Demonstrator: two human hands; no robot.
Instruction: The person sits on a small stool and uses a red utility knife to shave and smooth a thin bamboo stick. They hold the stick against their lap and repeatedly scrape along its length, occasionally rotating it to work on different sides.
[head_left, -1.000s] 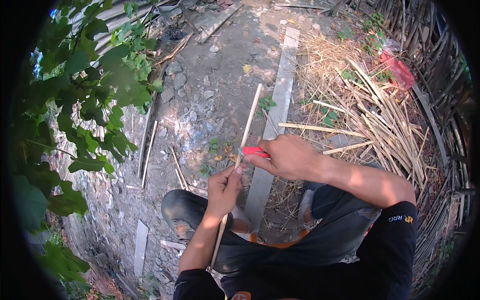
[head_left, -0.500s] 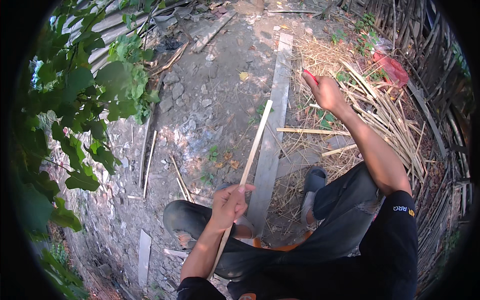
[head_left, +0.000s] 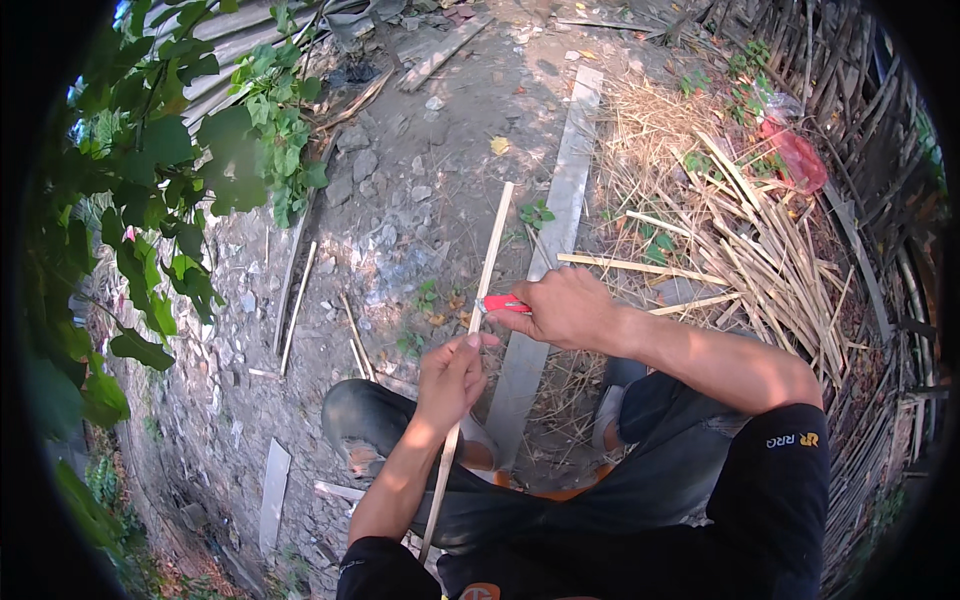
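Observation:
A long pale bamboo strip (head_left: 492, 248) slants from near my lap up toward the middle of the ground. My left hand (head_left: 449, 385) is closed around it at about mid-length, thumb along the strip. My right hand (head_left: 560, 310) grips a small red-handled tool (head_left: 508, 303). The tool's pale metal end meets the strip just above my left fingers; its exact shape is too small to make out. The strip's lower end runs past my left forearm toward my lap.
A heap of cut strips (head_left: 775, 250) lies at the right on straw-like shavings (head_left: 650, 130). A long grey board (head_left: 565, 200) stretches across the ground. Leafy branches (head_left: 150, 200) hang at the left; a stick fence (head_left: 850, 120) borders the right. Red plastic (head_left: 795, 155) lies beside it.
My right hand has come down and left from above the shavings, bringing the red-handled tool against the strip. The strip stands slightly steeper, still held in my left hand.

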